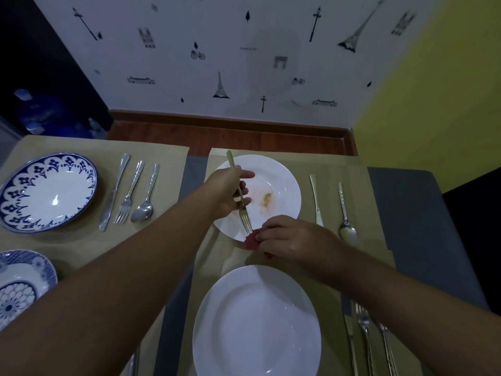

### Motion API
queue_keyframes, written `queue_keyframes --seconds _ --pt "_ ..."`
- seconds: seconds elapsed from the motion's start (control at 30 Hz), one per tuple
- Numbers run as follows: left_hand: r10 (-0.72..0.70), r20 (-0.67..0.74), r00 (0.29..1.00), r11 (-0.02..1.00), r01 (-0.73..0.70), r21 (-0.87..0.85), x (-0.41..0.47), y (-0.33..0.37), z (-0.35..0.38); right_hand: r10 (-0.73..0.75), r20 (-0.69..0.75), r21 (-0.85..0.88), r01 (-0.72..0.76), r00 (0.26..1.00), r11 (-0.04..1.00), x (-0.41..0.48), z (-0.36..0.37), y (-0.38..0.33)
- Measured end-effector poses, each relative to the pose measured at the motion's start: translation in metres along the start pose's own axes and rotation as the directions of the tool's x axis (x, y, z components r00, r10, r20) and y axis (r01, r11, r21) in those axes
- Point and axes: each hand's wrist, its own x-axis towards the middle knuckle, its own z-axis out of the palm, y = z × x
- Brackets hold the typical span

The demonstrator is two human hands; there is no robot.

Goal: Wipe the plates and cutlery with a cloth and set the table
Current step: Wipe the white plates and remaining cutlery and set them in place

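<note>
The left hand is keeping a clenched grip on the fork above the stained plate. The fork's long axis is running far-left to near-right, tines touching the cloth. The right hand (nearer the tines) is pinching that cloth at the plate's near rim, both forearms reaching forward.

Both bare arms reach forward, the left hand gripping a fork mid-handle, the right hand nearer, its fingers curled round a cloth.
</note>
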Motion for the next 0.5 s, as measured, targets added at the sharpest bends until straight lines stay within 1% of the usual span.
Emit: queue_keyframes --seconds 0.07,0.13,0.3,0.5 --pt "0.019 -0.022 1.0 0.996 -0.017 0.085 0.0 -0.001 0.0 0.009 0.004 -0.021 -0.009 1.0 1.0 -0.002 -0.005 0.003" --pt "0.035 -0.011 0.999 0.992 -0.033 0.121 -0.001 -0.003 -0.001 0.026 -0.005 -0.035 -0.026 1.0 0.999 -0.006 -0.008 0.008" --pt "0.098 0.051 0.994 0.982 -0.105 0.158 -0.007 -0.012 0.011 0.074 -0.025 -0.042 -0.075 0.997 0.996 -0.015 -0.015 0.016" --pt "0.128 0.112 0.985 0.968 -0.149 0.203 -0.01 -0.02 0.061 0.143 -0.032 -0.039 -0.144 0.989 0.989 -0.05 -0.019 0.026"
